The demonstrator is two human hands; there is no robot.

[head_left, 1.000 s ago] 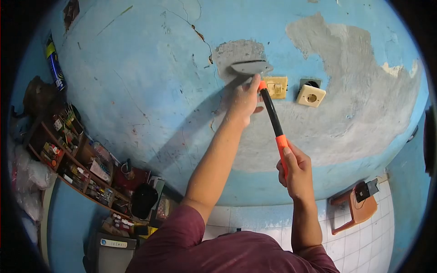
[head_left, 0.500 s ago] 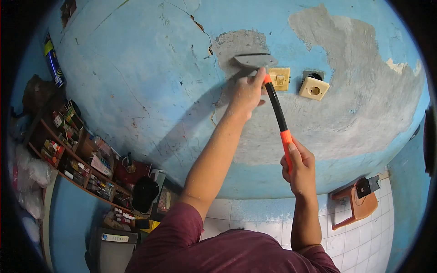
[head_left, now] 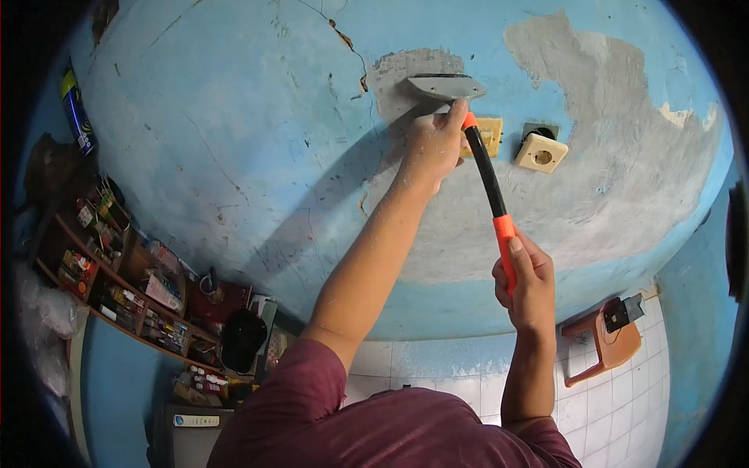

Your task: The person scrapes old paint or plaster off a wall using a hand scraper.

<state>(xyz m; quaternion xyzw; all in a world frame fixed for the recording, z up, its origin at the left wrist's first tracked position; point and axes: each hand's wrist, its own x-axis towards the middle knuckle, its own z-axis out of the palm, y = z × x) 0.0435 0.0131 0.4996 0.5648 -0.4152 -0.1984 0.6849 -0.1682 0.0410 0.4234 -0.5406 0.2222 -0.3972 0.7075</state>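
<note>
Both hands are on a long-handled scraper [head_left: 488, 173] with a black shaft, orange grip sections and a wide grey head. My right hand [head_left: 528, 282] is wrapped around the lower orange grip. Up near the head, my left hand [head_left: 434, 148] is closed by the neck, its thumb along the base of the head; some of its fingers are hidden. The head lies at a bare grey patch [head_left: 402, 70] on the blue wall [head_left: 257, 101]. Behind the shaft is a yellowed light switch [head_left: 490, 136], partly covered. To its right, a socket [head_left: 541, 154] hangs tilted from its wall box.
A larger scraped grey area [head_left: 608, 86] spreads over the right of the wall. A crack [head_left: 341, 35] runs above the small patch. Shelves of bottles and small items [head_left: 140, 300] stand at left. An orange plastic stool [head_left: 616, 347] sits on the tiled floor [head_left: 601, 405] at right.
The scraper's head and my left hand have shifted slightly up the wall. My right hand has also moved, a little to the right in view. The whole view has turned slightly.
</note>
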